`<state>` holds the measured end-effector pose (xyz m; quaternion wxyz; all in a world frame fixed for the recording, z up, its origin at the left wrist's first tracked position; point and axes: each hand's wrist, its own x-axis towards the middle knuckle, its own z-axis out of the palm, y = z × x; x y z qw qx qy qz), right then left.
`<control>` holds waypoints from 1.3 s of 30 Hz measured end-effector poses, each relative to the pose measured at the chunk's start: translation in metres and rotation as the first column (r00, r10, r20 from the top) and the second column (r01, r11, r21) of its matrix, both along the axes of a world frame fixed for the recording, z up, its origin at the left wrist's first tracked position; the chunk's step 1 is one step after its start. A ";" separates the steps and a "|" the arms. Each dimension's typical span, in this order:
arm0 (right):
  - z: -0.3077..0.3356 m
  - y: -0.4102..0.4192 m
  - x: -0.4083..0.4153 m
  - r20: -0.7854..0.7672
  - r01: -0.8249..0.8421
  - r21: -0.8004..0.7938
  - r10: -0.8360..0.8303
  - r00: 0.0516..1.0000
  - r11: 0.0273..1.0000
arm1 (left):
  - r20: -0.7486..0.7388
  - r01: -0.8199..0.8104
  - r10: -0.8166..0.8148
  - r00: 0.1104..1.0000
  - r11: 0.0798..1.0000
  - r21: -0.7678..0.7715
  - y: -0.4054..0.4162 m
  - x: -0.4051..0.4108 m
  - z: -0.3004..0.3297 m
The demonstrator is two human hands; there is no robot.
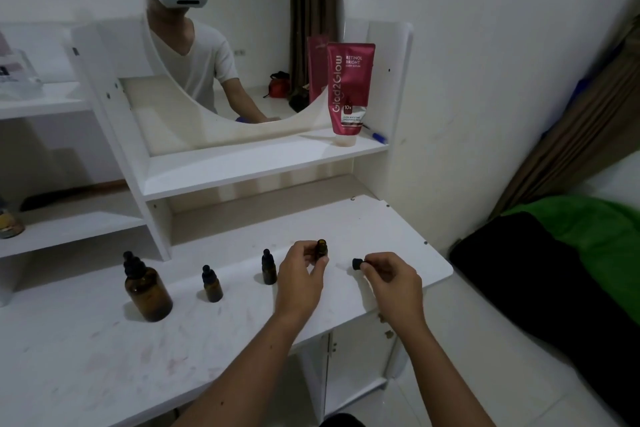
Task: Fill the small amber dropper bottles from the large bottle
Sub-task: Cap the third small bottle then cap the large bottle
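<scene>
Head view showed the left hand [300,272] pinching the light, breakable open small bottle [321,249] mid-body, the right hand [389,274] pinching its dropper cap [357,264].

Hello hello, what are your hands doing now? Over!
Left hand holds open small bottle. Right hand holds its dropper cap. Big bottle capped, two small bottles capped. Nothing in the way.

One large bottle [147,291] at nine o'clock; three small bottles: two capped [211,284] [268,267], one open [321,250]; one loose cap [356,264]; one tube [349,87] at twelve.
</scene>
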<state>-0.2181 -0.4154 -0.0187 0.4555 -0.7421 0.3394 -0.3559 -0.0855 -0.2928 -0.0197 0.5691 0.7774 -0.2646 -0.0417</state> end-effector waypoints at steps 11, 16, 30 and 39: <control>0.048 -0.009 0.024 0.216 -0.107 -0.106 0.128 0.968 0.989 | 0.036 0.038 -0.039 0.999 0.999 0.005 0.003 0.004 -0.009; 0.057 -0.005 0.037 0.152 -0.176 -0.199 0.207 0.966 0.964 | 0.024 0.058 -0.058 0.998 0.998 -0.024 0.003 0.006 -0.013; 0.067 -0.008 0.043 0.026 -0.218 -0.554 0.278 0.960 0.804 | 0.018 0.083 -0.082 0.996 0.995 -0.062 0.003 0.009 -0.015; 0.061 -0.002 0.058 -0.212 -0.409 -0.563 0.353 0.912 0.718 | 0.020 0.082 -0.081 0.997 0.995 -0.064 0.002 0.010 -0.015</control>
